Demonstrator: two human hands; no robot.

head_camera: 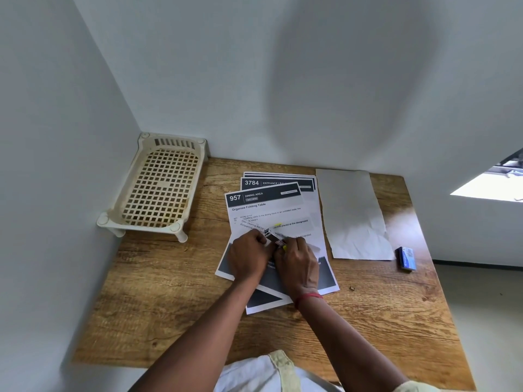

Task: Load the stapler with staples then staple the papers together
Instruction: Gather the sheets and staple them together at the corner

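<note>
Several printed papers [266, 210] lie fanned on the wooden table [175, 292]; the top sheet is headed "957 Dining Area". Over them both hands meet on a small stapler [274, 236] with yellow parts. My left hand [246, 257] grips its left end. My right hand [297, 263] curls round its right part. Most of the stapler is hidden under the fingers. A small blue staple box [407, 258] lies near the table's right edge.
A cream plastic mesh tray [158, 188] on short legs stands in the back left corner against the walls. A creased blank sheet [353, 213] lies right of the printed papers. A tiny scrap [352, 288] sits on the wood. The table's right edge drops to the floor.
</note>
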